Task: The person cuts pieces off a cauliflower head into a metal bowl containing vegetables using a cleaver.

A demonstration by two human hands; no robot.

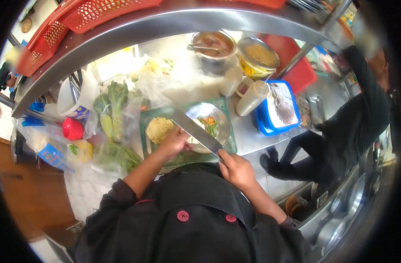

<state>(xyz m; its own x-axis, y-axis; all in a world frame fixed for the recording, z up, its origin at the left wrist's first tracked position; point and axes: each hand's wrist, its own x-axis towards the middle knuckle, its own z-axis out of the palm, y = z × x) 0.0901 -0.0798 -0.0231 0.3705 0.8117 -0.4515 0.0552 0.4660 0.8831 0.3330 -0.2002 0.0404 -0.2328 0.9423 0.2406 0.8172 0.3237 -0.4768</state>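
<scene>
My right hand is wrapped round the handle of a large kitchen knife. Its broad blade points up and left, across the front of a metal bowl. Chopped orange and green vegetables lie in the bowl, along with something pale. By the blade's left side, my left hand has its fingers curled, and the blade and bowl rim make it hard to see what is in them. A pale yellow cauliflower head sits just beyond that hand on a green cutting board.
Bagged leafy greens and a red cup are at left. A sauce pot, squeeze bottle and blue-rimmed container stand at back right. A steel shelf runs overhead. A person in black is at right.
</scene>
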